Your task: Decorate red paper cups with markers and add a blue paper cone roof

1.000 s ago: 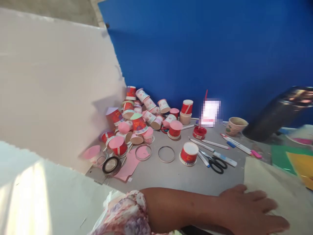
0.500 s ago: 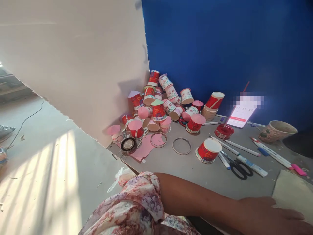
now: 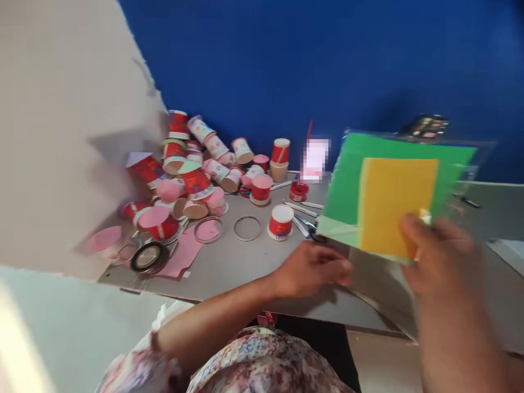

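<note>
Scissors (image 3: 316, 236) partly behind green sheet (image 3: 344, 185)

You are seeing even, moderate light, with a bright patch glaring on the floor (image 3: 16, 344) at lower left. The pale panel (image 3: 61, 136) is carrying a grey shadow beside the cups (image 3: 196, 180), while the blue wall (image 3: 286, 65) is darkening toward the upper right corner. Your left hand (image 3: 311, 270) is casting a shadow on the tabletop (image 3: 237, 267). Your right hand (image 3: 446, 256) is smearing with motion blur, and the cups' patterns are looking soft. The phone screen (image 3: 315, 160) is glowing, breaking into blocky pixels.
</note>
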A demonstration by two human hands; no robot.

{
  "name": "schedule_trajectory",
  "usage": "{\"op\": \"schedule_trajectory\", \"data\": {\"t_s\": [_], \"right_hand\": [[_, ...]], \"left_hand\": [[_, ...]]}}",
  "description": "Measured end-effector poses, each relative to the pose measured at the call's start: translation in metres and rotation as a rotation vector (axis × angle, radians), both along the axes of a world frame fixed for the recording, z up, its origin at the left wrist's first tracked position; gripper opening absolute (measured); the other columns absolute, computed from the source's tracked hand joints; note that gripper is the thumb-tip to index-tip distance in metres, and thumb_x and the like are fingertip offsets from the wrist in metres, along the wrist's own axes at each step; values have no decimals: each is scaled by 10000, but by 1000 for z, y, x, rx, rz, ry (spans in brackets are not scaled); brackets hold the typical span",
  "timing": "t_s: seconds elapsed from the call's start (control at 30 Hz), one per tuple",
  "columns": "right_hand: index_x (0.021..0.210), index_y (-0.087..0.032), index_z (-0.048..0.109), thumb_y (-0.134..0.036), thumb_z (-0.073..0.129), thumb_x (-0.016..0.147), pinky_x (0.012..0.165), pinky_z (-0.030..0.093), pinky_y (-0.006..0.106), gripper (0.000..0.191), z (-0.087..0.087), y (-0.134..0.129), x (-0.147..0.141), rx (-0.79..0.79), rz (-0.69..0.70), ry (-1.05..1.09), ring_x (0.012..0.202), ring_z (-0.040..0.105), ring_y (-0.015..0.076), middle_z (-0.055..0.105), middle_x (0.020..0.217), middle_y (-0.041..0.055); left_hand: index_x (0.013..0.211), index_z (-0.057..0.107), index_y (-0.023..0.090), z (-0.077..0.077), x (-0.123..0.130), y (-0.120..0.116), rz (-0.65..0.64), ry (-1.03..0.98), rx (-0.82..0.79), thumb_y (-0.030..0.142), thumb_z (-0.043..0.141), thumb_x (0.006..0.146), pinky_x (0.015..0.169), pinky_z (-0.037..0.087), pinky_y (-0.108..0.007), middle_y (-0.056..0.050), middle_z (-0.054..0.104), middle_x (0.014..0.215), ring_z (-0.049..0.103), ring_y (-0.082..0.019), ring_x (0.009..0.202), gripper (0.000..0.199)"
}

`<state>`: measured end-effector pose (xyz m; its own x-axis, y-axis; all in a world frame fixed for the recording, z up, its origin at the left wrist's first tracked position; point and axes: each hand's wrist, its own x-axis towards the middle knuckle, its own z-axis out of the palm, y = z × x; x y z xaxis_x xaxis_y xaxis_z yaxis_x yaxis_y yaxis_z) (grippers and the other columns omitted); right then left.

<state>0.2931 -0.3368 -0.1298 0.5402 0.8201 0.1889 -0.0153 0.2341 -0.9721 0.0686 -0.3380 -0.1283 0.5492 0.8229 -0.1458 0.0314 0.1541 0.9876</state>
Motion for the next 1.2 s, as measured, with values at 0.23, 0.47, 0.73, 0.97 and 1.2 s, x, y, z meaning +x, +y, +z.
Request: {"op": "schedule_trajectory", "data": {"t_s": [0.23, 0.47, 0.73, 0.97, 1.2], "right_hand": [[851, -276, 798, -413, 974, 595, 684, 617, 344, 339, -15, -7, -32, 7, 127, 218, 744, 721, 198, 793, 896, 3], [925, -248, 779, -406, 933, 714, 647, 615, 318, 306, -34, -17, -36, 3, 175, 202, 794, 753, 213, 807, 957, 24], [1032, -258, 788, -439, 921, 717, 693, 642, 360, 387, -41, -23, -45, -54, 269, 250, 880, 786, 271, 822, 1009, 53], [1043, -219, 812, -549, 844, 799, 669, 646, 352, 411, -38, -13, -11, -102, 336, -82, 829, 784, 277, 828, 960, 84], [845, -176, 823, -560, 807, 778, 579, 574, 297, 391, -7, 17, -4, -70, 249, -448, 680, 711, 246, 786, 763, 59]], "left_hand": [[879, 747, 132, -18, -28, -26, 227, -273, -114, 496, 882, 749, 696, 561, -263, -61, 775, 786, 725, -151, 711, 410], [763, 737, 135, -19, -27, -28, 305, -249, -62, 406, 856, 764, 676, 553, -252, -48, 766, 730, 707, -136, 658, 296], [777, 735, 149, -18, -17, -26, 342, -185, 38, 247, 748, 757, 676, 549, -248, -12, 735, 694, 678, -131, 652, 101], [1053, 714, 193, 0, -55, -2, 445, -118, 181, 166, 716, 747, 753, 572, -276, -47, 775, 987, 727, -187, 893, 307], [1292, 650, 244, 67, -67, 40, 568, 313, 1090, 150, 607, 929, 973, 579, -410, -98, 664, 1286, 654, -230, 1181, 378]]}}
